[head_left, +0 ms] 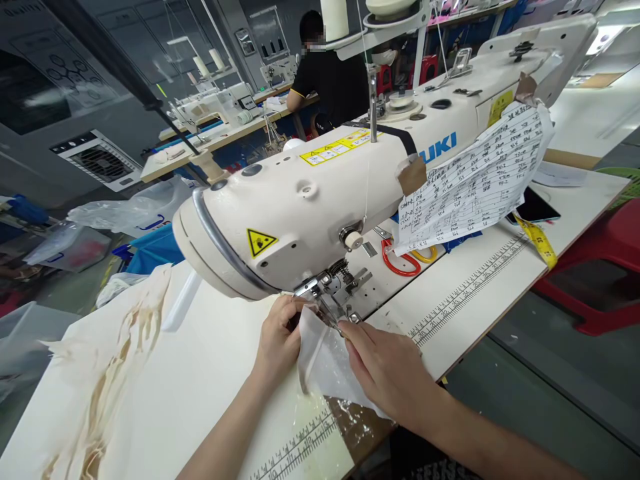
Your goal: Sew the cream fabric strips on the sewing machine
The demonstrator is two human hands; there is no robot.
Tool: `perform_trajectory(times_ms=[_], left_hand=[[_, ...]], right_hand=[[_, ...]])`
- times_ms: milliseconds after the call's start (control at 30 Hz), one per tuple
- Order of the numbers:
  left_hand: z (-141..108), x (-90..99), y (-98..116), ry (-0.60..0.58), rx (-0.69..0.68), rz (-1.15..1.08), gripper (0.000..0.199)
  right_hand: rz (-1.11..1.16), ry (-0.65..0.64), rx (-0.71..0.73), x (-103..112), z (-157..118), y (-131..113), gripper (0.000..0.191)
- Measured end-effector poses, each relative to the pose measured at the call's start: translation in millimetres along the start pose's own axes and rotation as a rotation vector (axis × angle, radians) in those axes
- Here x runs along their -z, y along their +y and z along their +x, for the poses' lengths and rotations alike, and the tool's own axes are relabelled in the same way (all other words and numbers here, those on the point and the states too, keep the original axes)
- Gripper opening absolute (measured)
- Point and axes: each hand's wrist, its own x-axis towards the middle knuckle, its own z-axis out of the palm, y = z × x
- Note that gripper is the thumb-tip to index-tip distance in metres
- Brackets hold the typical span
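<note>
Two bare hands are seen. By the left hand (pixel 283 333), one edge of a single thin white fabric piece (pixel 325 353) is pinched; by the right hand (pixel 383 367), with fingers curled, the fabric is covered, though whether it is gripped cannot be told. The fabric is placed beside the metal presser-foot assembly (pixel 340 283) of one white sewing machine (pixel 280 200), to which one handwritten paper sheet (pixel 470 173) is fixed. Beyond, on the white table (pixel 220 333), one red handle loop (pixel 387 257), one yellow handle loop (pixel 429 257) and one black phone (pixel 539 205) are seen. Farther off, one person in black (pixel 340 87) is seated.
</note>
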Motion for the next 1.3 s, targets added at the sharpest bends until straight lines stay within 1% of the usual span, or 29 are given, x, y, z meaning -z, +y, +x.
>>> perform_trajectory(times_ms=[233,367,433,633,800,933,1067,1200,1300], left_hand=[[-0.2,0.9,-0.3,-0.015,-0.022,0.006,0.017],[0.4,0.9,-2.0,0.003,-0.024,-0.004,0.015],[0.6,1.0,-2.6,0.002,-0.024,-0.01,0.016],[0.3,0.6,-3.3,0.01,-0.045,-0.02,0.015],[-0.1,1.1,-2.3,-0.008,-0.074,0.013,0.016],[-0.5,1.4,-1.8,-0.014,-0.141,0.07,0.009],[-0.4,-1.3,-3.5,0.021,-0.242,0.178,0.007],[-0.4,-5.2,-5.2,0.067,-0.294,0.285,0.006],[-1.0,-5.4,-5.3,0.078,-0.312,0.323,0.005]], right_hand=[[-0.02,0.008,0.027,1.3,-0.2,1.1,0.027],[0.068,0.064,0.023,1.8,-2.6,1.8,0.029],[0.097,0.072,0.012,1.3,-3.6,1.9,0.03],[0.07,0.045,0.011,-1.1,-3.2,2.3,0.029],[0.013,0.023,0.01,-0.7,-1.4,1.2,0.027],[-0.017,0.019,0.009,-0.1,-1.3,-0.1,0.026],[-0.02,0.005,0.013,-1.6,-1.4,-0.5,0.027],[-0.022,-0.019,0.001,-2.0,-0.8,-1.2,0.027],[-0.018,-0.025,-0.006,-1.2,-0.4,-1.6,0.027]])
